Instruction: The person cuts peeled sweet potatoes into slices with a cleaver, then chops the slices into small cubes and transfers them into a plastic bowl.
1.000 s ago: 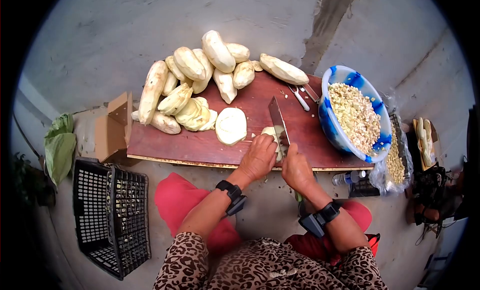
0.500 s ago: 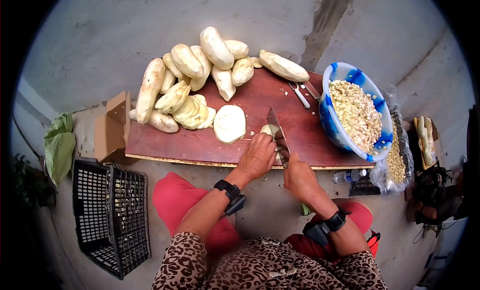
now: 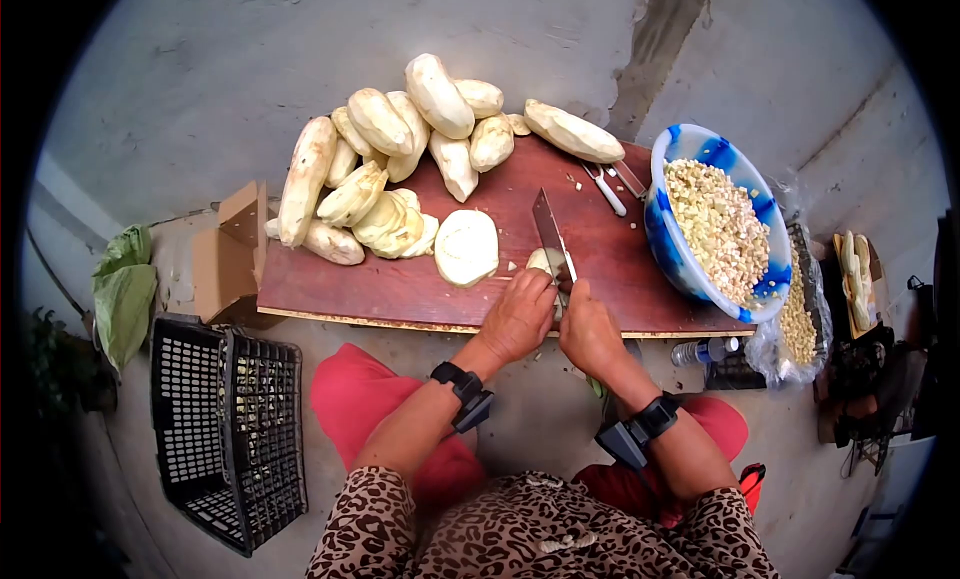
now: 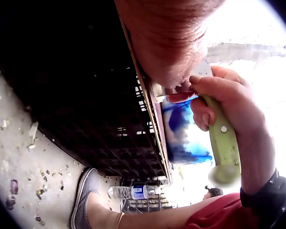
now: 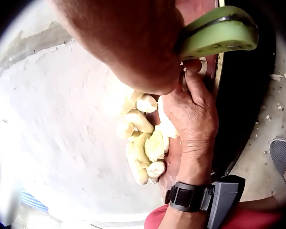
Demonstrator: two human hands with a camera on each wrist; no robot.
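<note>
- At the near edge of the board (image 3: 380,291), the left hand (image 3: 518,317) holds a pale root piece (image 3: 543,261) under curled fingers.
- Just right of it, the right hand (image 3: 590,334) grips the knife (image 3: 550,229), with the blade touching the piece.

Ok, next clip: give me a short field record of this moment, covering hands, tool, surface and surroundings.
left hand: holds the pale piece down on the board
right hand: grips the green-handled knife, blade over the pale piece
on board: pile of peeled roots, cut half
right end: blue bowl of diced bits
floor: black crate
</note>
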